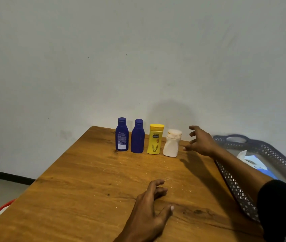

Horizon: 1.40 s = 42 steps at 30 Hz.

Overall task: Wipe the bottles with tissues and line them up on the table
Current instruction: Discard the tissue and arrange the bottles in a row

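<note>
Several bottles stand upright in a row near the far edge of the wooden table [90,186]: a blue bottle [121,134] with its label showing, a second blue bottle [137,136], a yellow bottle [155,139] and a white bottle [172,143]. My right hand [199,141] hovers just right of the white bottle, fingers spread, apart from it and holding nothing. My left hand [151,206] rests on the table's near middle with loosely bent fingers, empty.
A dark perforated plastic tray [240,191] lies at the table's right edge, holding a tissue pack [253,163] in white and blue. A red container [2,207] with something pale in it sits below the table's left corner. A wall stands close behind the bottles.
</note>
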Tool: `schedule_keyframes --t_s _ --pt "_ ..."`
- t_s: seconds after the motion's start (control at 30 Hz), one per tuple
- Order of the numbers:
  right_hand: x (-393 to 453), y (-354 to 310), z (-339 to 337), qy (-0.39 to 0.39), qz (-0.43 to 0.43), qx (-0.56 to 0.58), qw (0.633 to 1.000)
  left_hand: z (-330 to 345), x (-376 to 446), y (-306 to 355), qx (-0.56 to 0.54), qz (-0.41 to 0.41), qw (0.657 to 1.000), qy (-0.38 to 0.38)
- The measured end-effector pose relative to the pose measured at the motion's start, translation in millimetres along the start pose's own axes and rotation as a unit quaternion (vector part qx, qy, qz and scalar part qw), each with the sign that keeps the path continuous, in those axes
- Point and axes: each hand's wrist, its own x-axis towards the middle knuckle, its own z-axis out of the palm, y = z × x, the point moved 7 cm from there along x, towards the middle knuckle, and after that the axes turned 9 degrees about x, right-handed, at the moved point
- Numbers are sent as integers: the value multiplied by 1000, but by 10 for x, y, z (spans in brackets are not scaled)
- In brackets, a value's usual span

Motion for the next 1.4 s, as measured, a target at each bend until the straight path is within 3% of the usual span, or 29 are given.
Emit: schedule_keyframes --t_s 0.23,0.4,0.57,0.7,0.8,0.97,1.4 --pt "-207 164 -104 52 -2 11 999 -8 4 20 -2 -2 1000 -3" --pt "-393 68 29 61 -66 2 996 3 23 36 -9 -11 1000 -12" --pt "-672 -127 368 -22 -112 -38 993 4 3 38 -14 -13 1000 -11" --pt "-949 -200 660 -75 -99 -32 992 8 18 40 -19 -19 1000 -10" --pt "-1111 -238 846 -119 -106 -98 982 -7 24 49 -24 -25 999 -6" --pt "-1180 -344 925 -133 -127 -193 964 1 27 47 -31 -28 999 -1" --pt "-1147 -351 897 -175 -112 -205 956 -13 77 67 -40 -22 999 -6"
